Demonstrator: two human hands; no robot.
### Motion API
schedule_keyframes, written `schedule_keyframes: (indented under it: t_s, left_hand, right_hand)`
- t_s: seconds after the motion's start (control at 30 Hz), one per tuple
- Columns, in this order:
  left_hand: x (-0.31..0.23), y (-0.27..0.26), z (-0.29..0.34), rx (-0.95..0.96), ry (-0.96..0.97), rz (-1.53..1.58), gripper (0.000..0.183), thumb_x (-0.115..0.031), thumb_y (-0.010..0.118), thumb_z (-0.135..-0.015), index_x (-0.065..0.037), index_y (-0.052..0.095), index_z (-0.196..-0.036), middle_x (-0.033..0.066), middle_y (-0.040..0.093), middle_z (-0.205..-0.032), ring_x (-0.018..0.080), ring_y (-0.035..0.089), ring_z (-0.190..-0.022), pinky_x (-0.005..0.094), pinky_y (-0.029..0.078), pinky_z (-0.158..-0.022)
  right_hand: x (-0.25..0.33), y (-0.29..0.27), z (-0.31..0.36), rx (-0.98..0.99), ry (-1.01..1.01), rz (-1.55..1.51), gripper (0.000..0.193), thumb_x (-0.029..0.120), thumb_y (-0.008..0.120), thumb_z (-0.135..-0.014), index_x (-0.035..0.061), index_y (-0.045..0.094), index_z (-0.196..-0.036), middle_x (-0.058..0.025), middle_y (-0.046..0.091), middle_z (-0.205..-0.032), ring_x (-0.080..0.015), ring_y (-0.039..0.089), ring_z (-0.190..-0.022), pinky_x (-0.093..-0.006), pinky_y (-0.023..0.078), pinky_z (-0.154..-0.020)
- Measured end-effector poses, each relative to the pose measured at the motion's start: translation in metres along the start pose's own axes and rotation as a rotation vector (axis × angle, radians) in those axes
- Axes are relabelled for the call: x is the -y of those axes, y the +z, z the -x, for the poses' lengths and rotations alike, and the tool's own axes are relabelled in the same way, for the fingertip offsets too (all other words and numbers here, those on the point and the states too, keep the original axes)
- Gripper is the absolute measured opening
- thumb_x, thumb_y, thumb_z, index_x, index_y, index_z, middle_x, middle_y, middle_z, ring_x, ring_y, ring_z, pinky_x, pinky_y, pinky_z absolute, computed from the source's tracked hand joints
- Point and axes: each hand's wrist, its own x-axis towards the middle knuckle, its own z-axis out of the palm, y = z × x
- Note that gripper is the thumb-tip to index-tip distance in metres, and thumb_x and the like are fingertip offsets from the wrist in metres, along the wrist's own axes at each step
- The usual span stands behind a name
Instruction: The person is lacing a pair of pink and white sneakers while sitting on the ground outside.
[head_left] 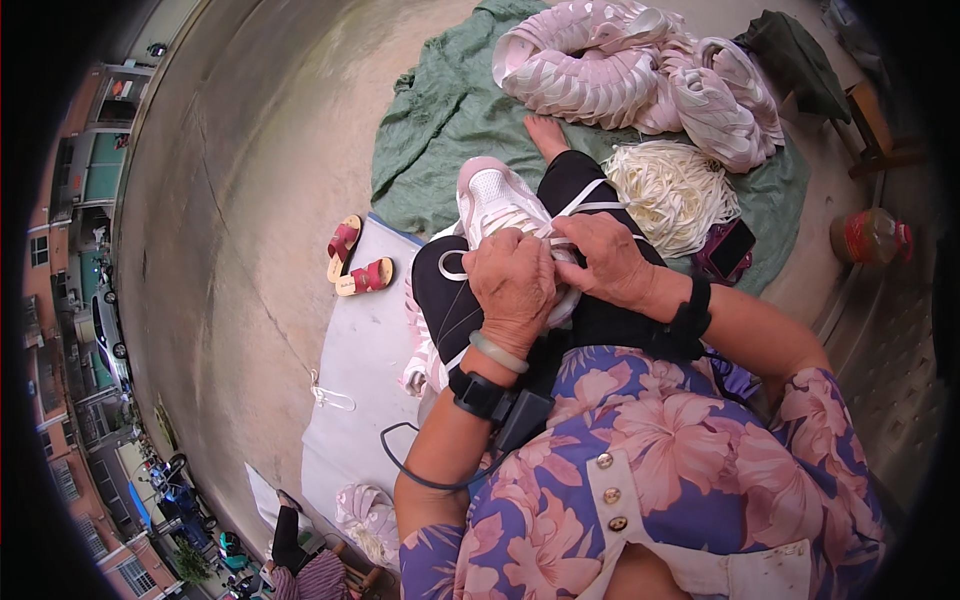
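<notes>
Concrete floor (pixel 260 180) outdoors; buildings (pixel 40 295) and a parked car (pixel 110 340) sit far left of the landmark, a pink-and-white sneaker (pixel 488 192). Sneaker is on the seated person's lap, toe pointing away, partly laced.

Hands: left hand (pixel 512 275) curled over the sneaker's lacing area, fingertips hidden, can't tell what they pinch. Right hand (pixel 607 262) at the sneaker's right side, thumb and forefinger bent toward the eyelets beside the left hand; can't tell if they pinch the white lace (pixel 600 206), which trails right of the sneaker over the black trousers (pixel 572 178).

Around the sneaker:
- beyond: green cloth (pixel 425 150), 1 bare foot (pixel 547 135) on it
- beyond, right: bundle of pink-and-white shoe uppers (pixel 590 85)
- right: heap of white laces (pixel 670 195), then phone (pixel 733 248), then red-capped plastic jug (pixel 868 238)
- left: 2 red sandals (pixel 344 237), next to a pale sheet (pixel 345 420)
- far left, nearer the wearer: co-worker's striped garment (pixel 315 580)
</notes>
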Motion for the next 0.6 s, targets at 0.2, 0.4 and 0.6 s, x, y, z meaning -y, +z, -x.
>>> schedule_keyframes:
  t_s: [0.2,0.4,0.6]
  left_hand:
    - [0.0,0.0,0.001,0.037,-0.011,0.007,0.009,-0.018,0.062,-0.073,-0.009,0.061,-0.071,0.0044,0.055,-0.074,0.0236,0.055,-0.073,0.0374,0.034,-0.067]
    - [0.004,-0.002,0.003,0.042,-0.042,0.082,0.009,-0.016,0.063,-0.072,-0.01,0.064,-0.079,0.0037,0.056,-0.074,0.0219,0.057,-0.073,0.0365,0.033,-0.067]
    - [0.002,0.008,0.004,0.022,-0.108,0.053,0.011,-0.013,0.064,-0.072,-0.01,0.065,-0.083,0.0035,0.058,-0.074,0.0221,0.057,-0.069,0.0348,0.032,-0.068]
  right_hand:
    - [0.003,-0.001,0.003,0.008,0.049,-0.02,0.04,0.016,0.065,-0.063,0.001,0.054,-0.099,-0.013,0.057,-0.082,-0.0297,0.055,-0.075,-0.0384,0.041,-0.069]
    - [0.004,0.001,0.004,0.086,0.146,-0.039,0.033,0.016,0.063,-0.065,0.004,0.056,-0.094,-0.0095,0.055,-0.08,-0.0286,0.054,-0.072,-0.0384,0.04,-0.066]
    - [-0.002,0.004,0.002,0.113,0.174,-0.071,0.028,0.015,0.057,-0.069,0.0092,0.06,-0.096,-0.0077,0.056,-0.084,-0.0279,0.056,-0.076,-0.0391,0.042,-0.07]
